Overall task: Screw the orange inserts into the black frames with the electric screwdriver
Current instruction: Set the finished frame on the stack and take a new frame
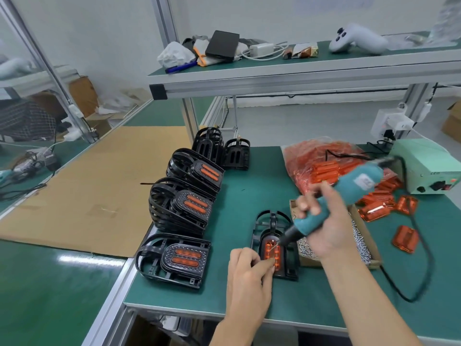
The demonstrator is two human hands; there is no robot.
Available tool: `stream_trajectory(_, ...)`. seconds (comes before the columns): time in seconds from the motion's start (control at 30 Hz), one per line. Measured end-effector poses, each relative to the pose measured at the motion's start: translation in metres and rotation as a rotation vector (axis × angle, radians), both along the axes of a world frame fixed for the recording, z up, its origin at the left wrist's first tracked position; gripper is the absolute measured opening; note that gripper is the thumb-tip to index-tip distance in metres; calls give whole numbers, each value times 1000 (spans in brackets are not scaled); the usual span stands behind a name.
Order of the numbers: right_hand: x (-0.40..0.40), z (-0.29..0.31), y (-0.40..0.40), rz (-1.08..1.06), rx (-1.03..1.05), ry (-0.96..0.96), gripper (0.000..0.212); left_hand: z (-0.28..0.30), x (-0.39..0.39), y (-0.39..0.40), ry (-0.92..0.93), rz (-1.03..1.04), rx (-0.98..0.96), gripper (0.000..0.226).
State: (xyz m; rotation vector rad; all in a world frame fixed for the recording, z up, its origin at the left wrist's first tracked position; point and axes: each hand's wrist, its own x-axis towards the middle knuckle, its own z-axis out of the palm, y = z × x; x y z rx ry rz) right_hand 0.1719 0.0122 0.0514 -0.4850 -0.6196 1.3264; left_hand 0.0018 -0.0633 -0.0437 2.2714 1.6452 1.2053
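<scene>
I look down on a green worktop [249, 290] framed in aluminium, with an upper shelf [299, 71] above it carrying a black box, a white charger, wrappers and a white controller [356, 38]. A sheet of brown cardboard [99, 191] covers the neighbouring bench on the left, and the walls are white. At the left of my mat I see stacks of finished black frames [182, 211] with orange showing through their slots, and bare frames standing behind them. At the right lies a clear bag of orange inserts [324, 166], with loose ones [404, 238] scattered beside it. A pale green power unit [429, 168] sits at the far right, and a black cord loops from it. A shallow cardboard tray of screws [361, 245] sits under my right forearm. The frame in hand [274, 245] lies flat near the front edge, with its orange insert [272, 253] seated in it. My left hand [249, 270] rests at the frame's near left edge, fingers [267, 264] curled with the tips on the insert; whether they pinch a screw I cannot tell. My right hand [324, 226] grips the teal electric screwdriver [349, 193], fingers wrapped fully round its barrel. The tool is tilted, its dark nose pointing down-left onto the insert's upper end, blurred.
</scene>
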Motion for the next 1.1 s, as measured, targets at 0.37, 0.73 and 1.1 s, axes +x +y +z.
stream_trajectory(0.37, 55, -55, -16, -142, -256, 438, 30, 11, 14, -2, -1, 7, -16, 40)
stream_trajectory(0.73, 56, -56, -18, -130, -254, 472, 30, 41, 31, -8, -89, 135, -442, 42)
stream_trajectory(1.1, 52, -58, -16, -150, -274, 422, 26, 76, -39, 6, -674, 323, -659, 27)
